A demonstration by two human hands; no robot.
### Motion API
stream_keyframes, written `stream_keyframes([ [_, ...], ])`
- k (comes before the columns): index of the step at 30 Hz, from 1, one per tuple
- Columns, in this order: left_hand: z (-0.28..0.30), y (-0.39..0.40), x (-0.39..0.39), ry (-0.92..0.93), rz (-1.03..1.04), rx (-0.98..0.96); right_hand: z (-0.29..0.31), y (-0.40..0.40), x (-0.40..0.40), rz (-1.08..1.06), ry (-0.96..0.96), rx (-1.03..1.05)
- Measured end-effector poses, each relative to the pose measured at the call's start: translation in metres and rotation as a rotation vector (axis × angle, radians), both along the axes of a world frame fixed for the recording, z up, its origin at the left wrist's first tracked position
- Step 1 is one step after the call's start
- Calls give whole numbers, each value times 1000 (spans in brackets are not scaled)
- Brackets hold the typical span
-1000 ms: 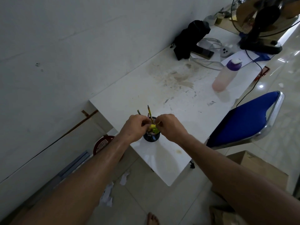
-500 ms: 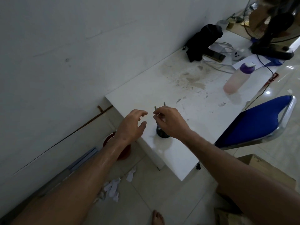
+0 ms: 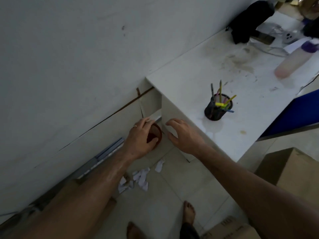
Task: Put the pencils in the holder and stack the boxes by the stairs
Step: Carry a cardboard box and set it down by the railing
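A black mesh holder [image 3: 216, 110] stands on the white table [image 3: 186, 87] near its left end. Several pencils [image 3: 222, 99] stick out of it, yellow, pink and dark ones. My left hand [image 3: 140, 138] hovers off the table's left end, fingers loosely spread, holding nothing. My right hand [image 3: 183, 134] is beside it at the table's corner, also spread and empty. Both hands are well clear of the holder. A cardboard box [image 3: 290, 171] sits on the floor at the right, and another box [image 3: 231, 230] shows at the bottom edge.
A red mesh bin [image 3: 156, 133] sits on the floor under my left hand. Crumpled paper scraps [image 3: 139, 176] lie on the tiles. A blue chair [image 3: 293, 114] stands right of the table. A bottle [image 3: 290, 64], black bag [image 3: 248, 19] and cables lie at the far end. My bare feet [image 3: 189, 213] show below.
Both hands have let go of the pencils and holder and drawn back toward me, off the table's left end. The view has swung down and left.
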State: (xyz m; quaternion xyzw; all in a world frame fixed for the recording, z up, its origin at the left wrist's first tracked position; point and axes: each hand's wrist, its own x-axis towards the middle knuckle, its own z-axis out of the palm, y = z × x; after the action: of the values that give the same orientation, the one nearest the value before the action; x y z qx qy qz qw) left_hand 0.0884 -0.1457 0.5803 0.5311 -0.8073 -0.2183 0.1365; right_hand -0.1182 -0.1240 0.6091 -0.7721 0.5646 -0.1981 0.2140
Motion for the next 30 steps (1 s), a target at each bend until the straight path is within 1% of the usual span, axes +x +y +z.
stream_keyframes([
  [3,-24,15,25,-17,27,29,-34,15,25,-29,14,90],
  [8,-78,54,61,9,104,109,-93,43,55,-53,-16,166],
  [12,-126,85,81,12,180,157,-140,62,70,-1,-39,228],
  [16,-167,113,103,34,281,186,-187,76,92,67,-59,245],
  [20,-208,151,149,39,425,224,-236,93,144,181,-105,271],
  [23,-239,181,191,51,541,248,-272,105,191,228,-144,311],
  [28,-298,232,272,21,759,314,-339,133,275,273,-160,329],
  [30,-325,253,306,-26,846,322,-368,142,312,310,-149,397],
])
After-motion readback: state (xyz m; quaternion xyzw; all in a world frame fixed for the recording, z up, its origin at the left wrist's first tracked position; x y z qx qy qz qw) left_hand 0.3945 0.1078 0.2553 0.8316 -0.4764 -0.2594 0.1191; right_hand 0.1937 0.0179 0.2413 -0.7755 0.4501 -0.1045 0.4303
